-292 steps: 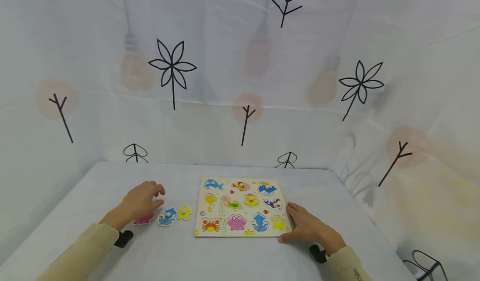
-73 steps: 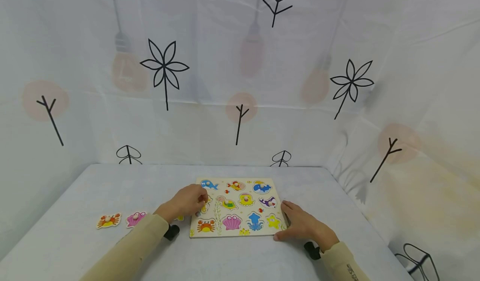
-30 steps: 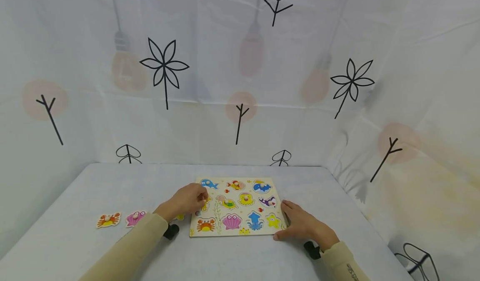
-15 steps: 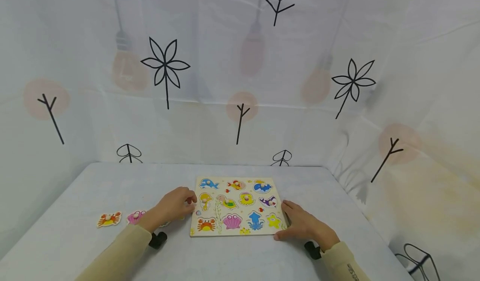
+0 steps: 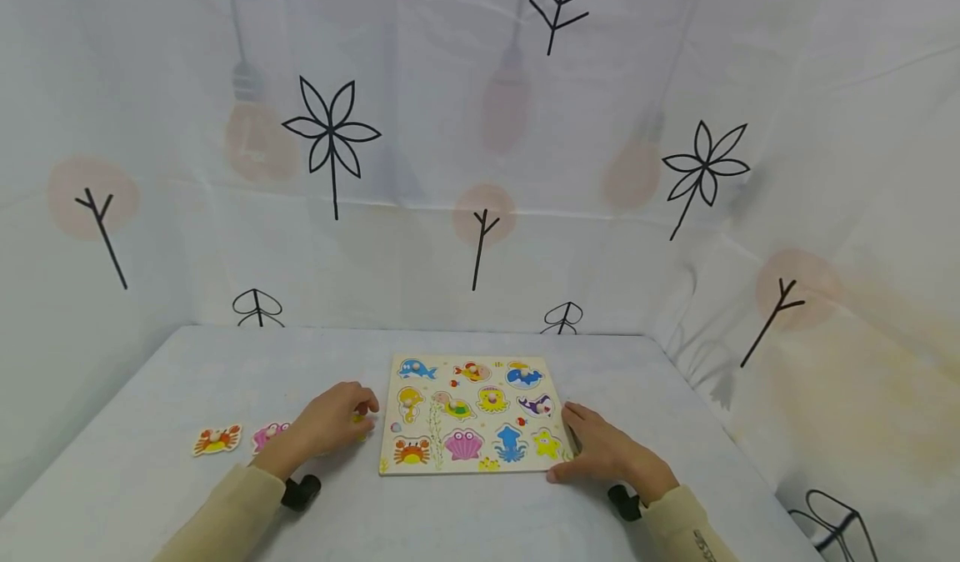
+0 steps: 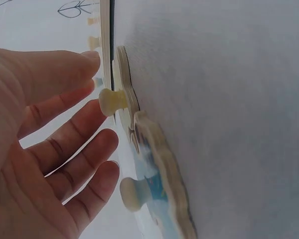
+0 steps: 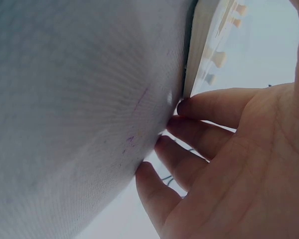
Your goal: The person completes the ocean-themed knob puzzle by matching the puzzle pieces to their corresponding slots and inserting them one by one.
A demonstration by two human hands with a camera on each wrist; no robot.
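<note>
- Surface (image 5: 465,520): carries the board and the loose pieces. Work low over it; lift pieces only after a secure hold.
- Board (image 5: 480,429): lies flat, right of the loose pieces. Its upper two rows show knobs; none can be made out in the bottom row.
- Right hand (image 5: 603,445): fingers relaxed and spread along the board's right edge, thumb at the near corner. For steadying, apply light sideways pressure only; avoid tipping the corner.
- Left hand (image 5: 333,420): thumb and fingers apart, holding nothing visible, over the loose pieces just left of the board. The step in hand is judged to be a pickup of the yellow piece.
- Crab piece (image 5: 217,440): lies far left, clear of the left hand. Leave undisturbed.
- Pink piece (image 5: 270,435): lies between crab and left hand, partly covered by the forearm. Avoid dragging the sleeve over it.
- Blue piece (image 6: 165,174): lies beside the yellow piece; contact between them cannot be confirmed. Lift straight up to avoid catching it.
- Yellow piece (image 6: 125,77): lies near the board's left edge, outline mostly hidden.
- Yellow piece's knob (image 6: 110,102): close thumb and forefinger squarely on it; finger contact cannot be confirmed.
</note>
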